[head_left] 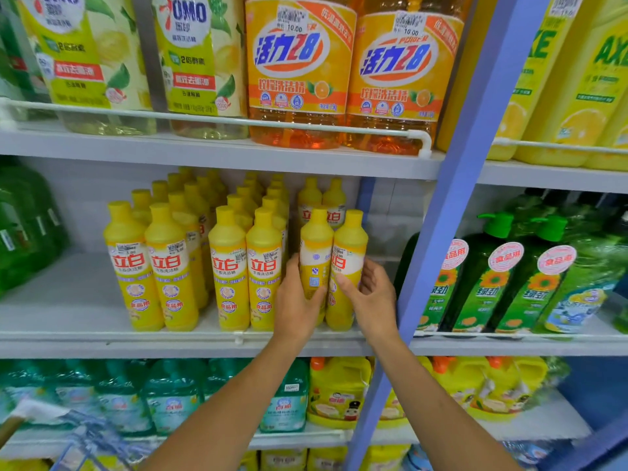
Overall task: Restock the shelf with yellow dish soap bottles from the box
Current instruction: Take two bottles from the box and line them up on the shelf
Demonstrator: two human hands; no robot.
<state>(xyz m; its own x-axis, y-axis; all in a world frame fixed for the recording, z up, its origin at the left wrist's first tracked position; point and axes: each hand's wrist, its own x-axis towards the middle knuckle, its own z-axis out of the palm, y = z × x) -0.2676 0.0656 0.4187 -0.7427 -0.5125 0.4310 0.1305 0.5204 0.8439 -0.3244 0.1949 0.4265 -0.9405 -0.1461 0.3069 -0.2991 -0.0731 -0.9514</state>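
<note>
Head view: left hand (295, 300) hides the yellow bottle's (316, 246) lower label.

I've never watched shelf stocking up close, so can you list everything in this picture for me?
Slim soap bottles: many, yellow, middle shelf in rows.
Two front bottles: yellow, right end of that row, between the hands.
Large orange bottles: two, top shelf.
OMO refill bottles: two, pale yellow-green, top shelf left.
AXE bottles: several, yellow, top right bay.
Pump bottles: several, green, right bay.
Teal jugs: several, lower shelf.
Yellow jugs: several, orange caps, lower shelf.
Left hand: gripping a front bottle.
Right hand: open, touching the other.
</note>
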